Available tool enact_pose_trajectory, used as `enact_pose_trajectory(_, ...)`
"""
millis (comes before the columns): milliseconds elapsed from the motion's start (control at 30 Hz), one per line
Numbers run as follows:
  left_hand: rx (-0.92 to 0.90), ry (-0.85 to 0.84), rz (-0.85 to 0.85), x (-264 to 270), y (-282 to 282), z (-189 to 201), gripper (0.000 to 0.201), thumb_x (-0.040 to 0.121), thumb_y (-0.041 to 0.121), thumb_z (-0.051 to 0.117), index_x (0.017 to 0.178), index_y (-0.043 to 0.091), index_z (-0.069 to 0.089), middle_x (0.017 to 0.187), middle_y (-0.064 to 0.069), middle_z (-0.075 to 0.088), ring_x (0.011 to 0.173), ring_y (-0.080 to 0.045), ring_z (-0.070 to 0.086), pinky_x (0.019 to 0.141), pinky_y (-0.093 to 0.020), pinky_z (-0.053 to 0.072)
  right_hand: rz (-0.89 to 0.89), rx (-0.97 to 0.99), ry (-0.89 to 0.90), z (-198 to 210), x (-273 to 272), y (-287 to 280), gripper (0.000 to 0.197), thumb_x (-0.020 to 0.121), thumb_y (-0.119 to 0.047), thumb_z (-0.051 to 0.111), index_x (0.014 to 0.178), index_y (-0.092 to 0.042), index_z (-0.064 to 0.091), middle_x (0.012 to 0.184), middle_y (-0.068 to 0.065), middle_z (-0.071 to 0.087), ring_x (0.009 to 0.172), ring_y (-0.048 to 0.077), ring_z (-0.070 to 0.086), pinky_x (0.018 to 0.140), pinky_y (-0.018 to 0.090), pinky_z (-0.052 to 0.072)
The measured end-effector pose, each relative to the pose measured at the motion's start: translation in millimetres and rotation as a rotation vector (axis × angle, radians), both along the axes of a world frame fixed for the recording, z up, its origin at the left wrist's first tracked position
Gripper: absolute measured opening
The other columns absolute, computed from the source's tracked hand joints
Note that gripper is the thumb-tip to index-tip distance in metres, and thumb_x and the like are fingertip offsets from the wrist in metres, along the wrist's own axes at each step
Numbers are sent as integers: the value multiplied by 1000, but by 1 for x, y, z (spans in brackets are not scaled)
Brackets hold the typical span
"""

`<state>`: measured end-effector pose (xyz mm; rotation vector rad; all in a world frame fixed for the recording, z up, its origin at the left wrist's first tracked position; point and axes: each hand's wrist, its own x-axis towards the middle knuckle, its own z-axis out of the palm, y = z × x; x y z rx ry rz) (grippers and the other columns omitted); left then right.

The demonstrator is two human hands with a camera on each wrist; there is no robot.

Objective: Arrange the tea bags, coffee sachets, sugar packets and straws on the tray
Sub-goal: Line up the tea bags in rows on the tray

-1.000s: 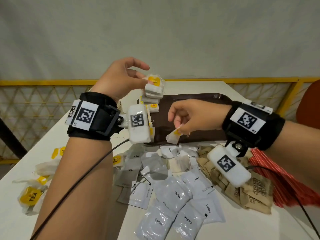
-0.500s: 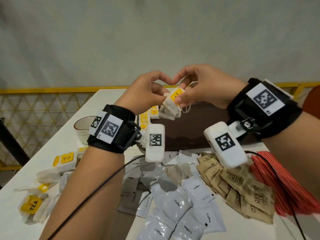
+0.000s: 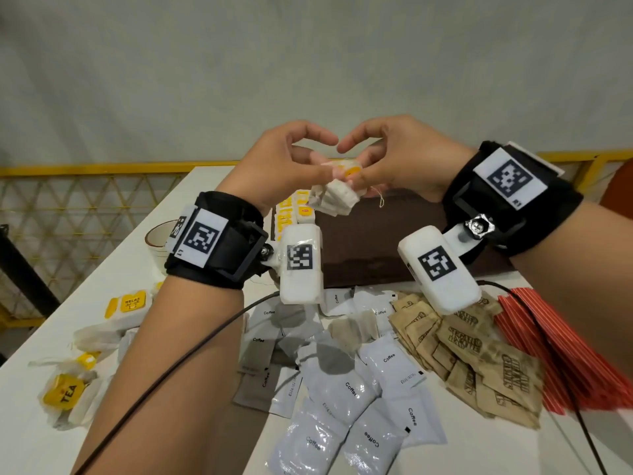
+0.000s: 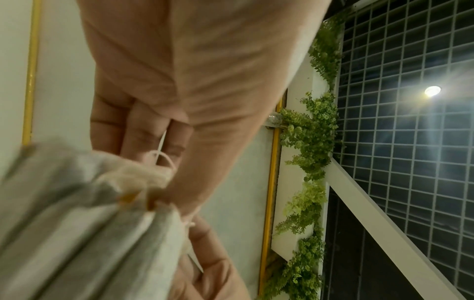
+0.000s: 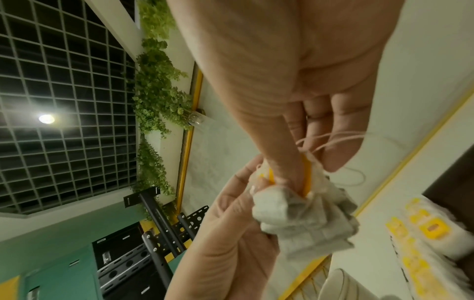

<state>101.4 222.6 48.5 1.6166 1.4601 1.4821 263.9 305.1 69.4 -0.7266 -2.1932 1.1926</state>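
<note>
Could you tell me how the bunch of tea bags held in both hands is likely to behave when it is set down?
The tea bags look soft and floppy, sagging below the grip, so they will probably splay. They seem light. A loose string dangles and may snag.

In the head view the left hand and right hand meet at centre frame, raised above the surface, with a bunch of tea bags held between them. Behind and below the hands lies the tray, with a row of tea bags along its left edge. A cup stands left of the tray. Loose tea bags lie at lower left. Coffee sachets spread across the lower centre, in front of the tray. Sugar packets lie just right of them, and straws lie at the right edge, beside the sugar packets.
</note>
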Motion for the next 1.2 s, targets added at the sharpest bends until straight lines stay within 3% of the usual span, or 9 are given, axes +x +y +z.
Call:
enact_pose_trajectory(100, -56, 80, 33, -9, -3, -1, 39, 76, -4, 72, 108, 16, 62, 75, -4, 68, 69, -12, 64, 79, -25, 51, 9, -108, 30, -14, -2, -2, 41, 71, 13, 73, 104, -9, 60, 69, 5, 62, 57, 15, 63, 58, 28, 57)
enact_pose_trajectory(200, -47, 87, 111, -21, -5, 0, 42, 74, -2, 73, 110, 17, 63, 77, -6, 67, 67, -10, 62, 77, -21, 47, 65, -92, -202, -38, -1, -12, 39, 72, 14, 71, 103, -7, 59, 80, 9, 65, 68, 21, 65, 65, 32, 58)
enact_pose_trajectory(300, -23, 35, 156, -27, -7, 1, 43, 72, 4, 79, 110, 16, 64, 74, -4, 67, 64, -8, 59, 69, -17, 47, 178, 0, -393, -62, -2, -29, 32, 73, 6, 75, 93, -16, 62, 91, 5, 66, 63, 7, 64, 61, 24, 57)
enact_pose_trajectory(567, -14, -43, 151, -29, -9, 2, 41, 70, 5, 80, 107, 14, 65, 73, -5, 67, 60, -10, 57, 67, -21, 47, 18, -207, 2, -67, -1, -19, 18, 80, 6, 69, 92, -5, 64, 73, 7, 60, 61, 12, 61, 60, 26, 58)
enact_pose_trajectory(733, -13, -82, 144, -40, -16, 5, 39, 68, 9, 82, 102, 18, 66, 76, -7, 68, 72, -19, 58, 75, -29, 48, 62, -110, -195, -75, 1, -18, 17, 77, 1, 73, 89, -9, 67, 72, 3, 60, 66, 15, 58, 63, 26, 58)
enact_pose_trajectory(833, -22, -111, 143, -45, -21, 7, 48, 58, 18, 82, 104, 17, 65, 77, -6, 67, 70, -17, 57, 72, -24, 51, 143, -106, -315, -79, -5, -23, 19, 77, -3, 75, 94, -9, 68, 76, 2, 62, 63, 6, 58, 59, 20, 53)
enact_pose_trajectory(967, -16, -127, 171, -52, -25, 8, 43, 68, 10, 79, 108, 14, 64, 73, -2, 68, 62, -11, 57, 65, -18, 50, 222, 29, -394, -86, -23, -32, 23, 79, -14, 76, 101, -9, 69, 88, 4, 67, 67, 6, 60, 61, 19, 53)
enact_pose_trajectory(1100, -42, -142, 181, -53, -29, -2, 41, 69, 4, 78, 107, 12, 64, 68, 0, 66, 62, -12, 57, 65, -18, 50, 249, 235, -496, -93, -47, -42, 27, 80, -31, 75, 96, -10, 71, 75, -10, 61, 63, 2, 54, 57, 9, 42)
enact_pose_trajectory(1200, -82, -145, 209, -54, -32, -15, 39, 67, 5, 79, 102, 14, 65, 63, 4, 65, 56, -9, 55, 60, -16, 48, 274, 330, -558, -96, -57, -43, 19, 82, -26, 74, 90, -10, 69, 70, -9, 56, 62, 4, 50, 57, 15, 40)
